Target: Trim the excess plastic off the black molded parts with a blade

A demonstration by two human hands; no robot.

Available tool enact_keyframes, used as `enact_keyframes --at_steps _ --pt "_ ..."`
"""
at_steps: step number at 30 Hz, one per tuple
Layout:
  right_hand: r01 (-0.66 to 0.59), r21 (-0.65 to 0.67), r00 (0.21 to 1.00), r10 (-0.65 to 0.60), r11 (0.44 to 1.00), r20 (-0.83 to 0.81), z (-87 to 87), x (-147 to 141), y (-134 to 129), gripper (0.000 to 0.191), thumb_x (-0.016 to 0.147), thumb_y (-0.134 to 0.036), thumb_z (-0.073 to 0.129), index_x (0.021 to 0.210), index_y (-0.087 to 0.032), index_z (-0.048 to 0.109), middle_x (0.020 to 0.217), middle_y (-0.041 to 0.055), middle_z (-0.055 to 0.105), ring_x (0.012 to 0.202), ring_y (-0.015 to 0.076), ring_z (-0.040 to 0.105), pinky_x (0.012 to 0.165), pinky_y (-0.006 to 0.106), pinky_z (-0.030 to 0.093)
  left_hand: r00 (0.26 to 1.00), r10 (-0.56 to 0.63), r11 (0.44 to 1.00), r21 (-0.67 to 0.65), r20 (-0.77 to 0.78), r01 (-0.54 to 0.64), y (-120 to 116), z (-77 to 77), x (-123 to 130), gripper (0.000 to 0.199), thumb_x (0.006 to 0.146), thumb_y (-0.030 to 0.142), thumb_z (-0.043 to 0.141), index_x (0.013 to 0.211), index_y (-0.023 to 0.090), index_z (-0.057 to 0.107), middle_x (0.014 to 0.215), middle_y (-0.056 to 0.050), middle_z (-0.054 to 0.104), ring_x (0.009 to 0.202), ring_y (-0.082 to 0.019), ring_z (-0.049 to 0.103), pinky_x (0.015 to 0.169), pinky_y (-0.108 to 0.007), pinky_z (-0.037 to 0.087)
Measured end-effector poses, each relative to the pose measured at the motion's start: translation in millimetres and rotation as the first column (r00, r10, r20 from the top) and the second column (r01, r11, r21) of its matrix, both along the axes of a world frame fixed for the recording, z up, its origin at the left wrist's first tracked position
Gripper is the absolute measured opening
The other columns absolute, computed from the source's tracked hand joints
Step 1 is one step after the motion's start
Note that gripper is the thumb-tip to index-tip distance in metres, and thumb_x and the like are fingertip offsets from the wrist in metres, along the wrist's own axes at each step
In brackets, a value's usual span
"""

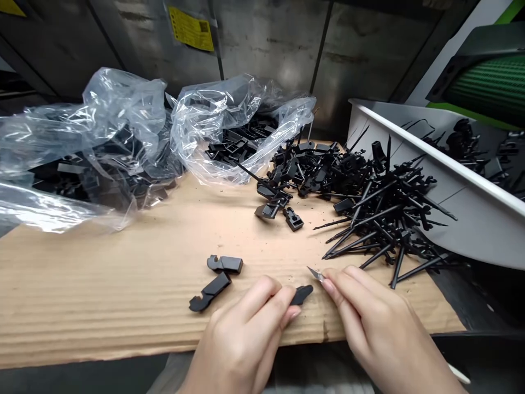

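- The left hand (250, 328) holds 1 black part (302, 294) between thumb and fingers, above the cardboard (123, 290).
- The right hand (375, 312) holds a small knife blade (315, 273), and the tip points up and to the left, near the black part.
- 2 loose black pieces (211, 291) lie on the cardboard, to the left of the left hand.
- 2 clear plastic bags (131, 109) stand open at the back left, and both have black pieces inside.
- A pile of black parts (320, 169) lies in the middle at the back; to the right of it there is a heap of thin black sticks (381, 213).
- A white bin (463, 202) stands at the right side, with more black parts inside.
- 1 yellow label (191, 28) is on the metal wall (266, 44), above the bags.
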State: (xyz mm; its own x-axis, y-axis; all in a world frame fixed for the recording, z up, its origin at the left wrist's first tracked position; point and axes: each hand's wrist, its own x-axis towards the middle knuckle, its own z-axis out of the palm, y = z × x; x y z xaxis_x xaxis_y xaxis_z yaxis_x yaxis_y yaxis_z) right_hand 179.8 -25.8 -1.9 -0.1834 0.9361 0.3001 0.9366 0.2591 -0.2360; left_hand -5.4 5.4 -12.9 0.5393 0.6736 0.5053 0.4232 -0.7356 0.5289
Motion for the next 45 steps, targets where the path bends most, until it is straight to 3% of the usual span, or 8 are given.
enact_keyframes --at_steps 8,18,21,24,26,30,40,45 --pt "-0.002 0.070 0.996 0.007 0.998 -0.085 0.2 -9 0 0.020 0.089 -0.030 0.043 0.103 -0.022 0.054 0.084 0.0037 0.061 0.072 0.0164 0.065 0.056 0.025 0.052 0.999 0.032 0.999 -0.037 0.009 -0.032 -2 -1.5 1 0.020 0.089 0.011 0.042 0.098 0.015 0.059 0.080 -0.006 0.059 0.065 -0.015 0.059 0.059 -0.022 0.048" --pt "-0.031 -0.038 0.995 0.027 0.999 -0.097 -1.1 -5 11 0.020 0.090 -0.027 0.039 0.090 -0.022 0.058 0.075 0.0019 0.059 0.056 0.0129 0.062 0.053 0.023 0.051 0.999 0.050 0.995 -0.084 0.005 -0.050 -4 2.8 0 0.022 0.088 0.012 0.042 0.099 0.014 0.060 0.080 -0.007 0.063 0.067 -0.017 0.062 0.061 -0.024 0.049" --pt "-0.078 0.051 0.995 0.081 0.996 -0.063 -1.8 1 -4 0.027 0.089 -0.019 0.039 0.112 -0.018 0.053 0.091 0.0070 0.062 0.078 0.0159 0.064 0.065 0.023 0.053 0.994 0.104 0.983 -0.158 0.034 -0.098 -3 4.2 -1 0.023 0.088 0.013 0.044 0.109 0.016 0.052 0.090 -0.006 0.066 0.078 -0.017 0.063 0.068 -0.022 0.048" --pt "-0.174 0.205 0.985 0.175 0.963 0.014 -4.2 8 -22 0.036 0.085 -0.009 0.042 0.121 -0.011 0.048 0.097 0.0099 0.065 0.090 0.0181 0.063 0.077 0.024 0.050 0.992 0.120 0.965 -0.236 0.028 -0.110 -2 5.5 -1 0.011 0.088 0.014 0.043 0.090 0.020 0.052 0.076 -0.001 0.064 0.066 -0.015 0.061 0.058 -0.021 0.044" --pt "-0.235 0.247 0.972 0.225 0.940 0.068 -5.0 10 -28 0.033 0.082 -0.006 0.046 0.115 -0.010 0.051 0.088 0.0085 0.067 0.078 0.0179 0.064 0.072 0.025 0.051 0.994 0.105 0.961 -0.259 0.008 -0.099 -1 6.0 1 0.017 0.089 0.013 0.040 0.075 0.020 0.048 0.064 0.002 0.057 0.056 -0.013 0.055 0.052 -0.022 0.039" --pt "-0.258 0.222 0.962 0.230 0.940 0.145 -2.4 5 -23 0.024 0.083 -0.007 0.047 0.104 -0.010 0.057 0.075 0.0058 0.065 0.061 0.0160 0.061 0.058 0.028 0.050 0.993 0.117 0.956 -0.269 -0.027 -0.120 0 6.3 4 0.021 0.089 0.013 0.037 0.071 0.020 0.045 0.062 0.002 0.052 0.054 -0.014 0.051 0.051 -0.023 0.036" --pt "-0.278 0.265 0.956 0.238 0.923 0.173 3.5 -6 -9 0.027 0.090 -0.010 0.034 0.098 -0.011 0.060 0.076 0.0051 0.064 0.064 0.0151 0.058 0.056 0.026 0.044 0.996 0.085 0.960 -0.266 0.004 -0.080 -2 6.7 3 0.017 0.088 0.009 0.040 0.076 0.018 0.048 0.065 0.002 0.054 0.057 -0.012 0.052 0.054 -0.022 0.037" --pt "-0.306 0.222 0.926 0.236 0.926 0.293 10.9 -8 -6 0.033 0.089 -0.008 0.027 0.098 -0.010 0.059 0.073 0.0055 0.061 0.064 0.0166 0.056 0.054 0.026 0.040 0.996 0.088 0.969 -0.232 0.011 -0.083 -2 7.9 3 0.018 0.087 0.006 0.040 0.075 0.016 0.049 0.064 0.001 0.053 0.057 -0.012 0.051 0.055 -0.022 0.037"
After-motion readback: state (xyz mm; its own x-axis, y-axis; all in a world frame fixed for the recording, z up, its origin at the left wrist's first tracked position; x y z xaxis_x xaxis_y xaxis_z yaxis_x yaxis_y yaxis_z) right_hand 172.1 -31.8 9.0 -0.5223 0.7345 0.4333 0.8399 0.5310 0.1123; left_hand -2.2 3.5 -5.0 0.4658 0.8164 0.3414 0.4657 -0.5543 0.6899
